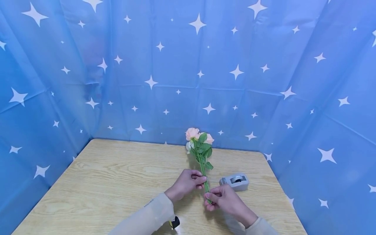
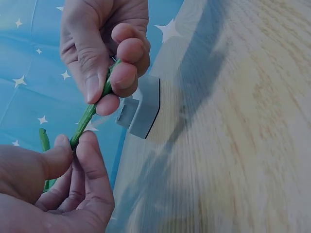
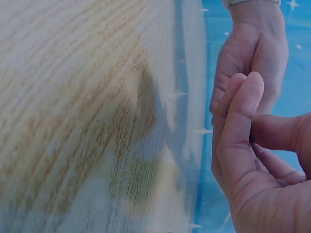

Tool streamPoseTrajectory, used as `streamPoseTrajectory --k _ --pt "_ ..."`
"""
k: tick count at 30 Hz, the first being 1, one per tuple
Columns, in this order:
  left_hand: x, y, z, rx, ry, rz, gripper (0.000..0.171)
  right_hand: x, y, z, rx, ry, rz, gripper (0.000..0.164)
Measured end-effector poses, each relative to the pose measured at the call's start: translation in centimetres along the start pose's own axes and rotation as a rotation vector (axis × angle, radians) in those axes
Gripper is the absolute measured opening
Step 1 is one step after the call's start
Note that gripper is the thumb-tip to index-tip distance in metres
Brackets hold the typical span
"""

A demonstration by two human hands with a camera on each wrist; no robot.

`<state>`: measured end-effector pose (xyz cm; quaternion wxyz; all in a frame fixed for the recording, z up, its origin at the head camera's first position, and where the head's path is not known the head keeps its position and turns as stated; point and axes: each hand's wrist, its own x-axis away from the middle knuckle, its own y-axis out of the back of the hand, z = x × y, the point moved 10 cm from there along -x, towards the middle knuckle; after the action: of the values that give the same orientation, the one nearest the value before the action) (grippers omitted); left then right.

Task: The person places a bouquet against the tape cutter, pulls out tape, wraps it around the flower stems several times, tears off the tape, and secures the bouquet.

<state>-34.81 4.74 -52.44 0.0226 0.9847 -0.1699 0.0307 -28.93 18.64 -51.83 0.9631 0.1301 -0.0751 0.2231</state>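
Note:
A small bunch of artificial-looking flowers (image 1: 192, 133), pale pink with a white bloom at the side and green leaves, leans up and slightly left over the table. My left hand (image 1: 188, 182) pinches its green stems (image 2: 83, 121) around the middle between thumb and fingers. Lower down, near the cut ends, my right hand (image 1: 224, 199) grips the same stems between thumb and fingertips. In the right wrist view, the stems are hidden behind the fingers of my right hand (image 3: 252, 160). Just beyond my right hand stands a grey tape dispenser (image 1: 235, 182).
A black and yellow object (image 1: 175, 222) lies partly hidden beside my left sleeve. The wooden table (image 1: 117, 169) reaches back to a blue curtain (image 1: 176, 65) with white stars, which encloses it on the back and both sides.

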Motion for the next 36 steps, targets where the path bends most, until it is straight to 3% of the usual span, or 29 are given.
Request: streamPoseTrajectory --k 10,20,28,36 --pt "-0.1 0.3 -0.1 -0.056 0.016 -0.061 0.012 0.2 0.1 -0.4 -0.009 -0.025 0.008 0.025" --pt "0.0 0.0 -0.1 -0.038 0.017 -0.029 0.013 0.1 -0.1 -0.8 -0.058 -0.038 0.051 0.038" --pt "0.2 -0.4 -0.3 -0.013 0.0 0.0 0.014 0.0 0.3 -1.3 -0.09 -0.064 0.066 0.039" --pt "0.0 -0.7 -0.1 0.008 0.001 -0.013 0.012 0.2 0.7 -0.9 -0.089 -0.071 0.013 0.032"
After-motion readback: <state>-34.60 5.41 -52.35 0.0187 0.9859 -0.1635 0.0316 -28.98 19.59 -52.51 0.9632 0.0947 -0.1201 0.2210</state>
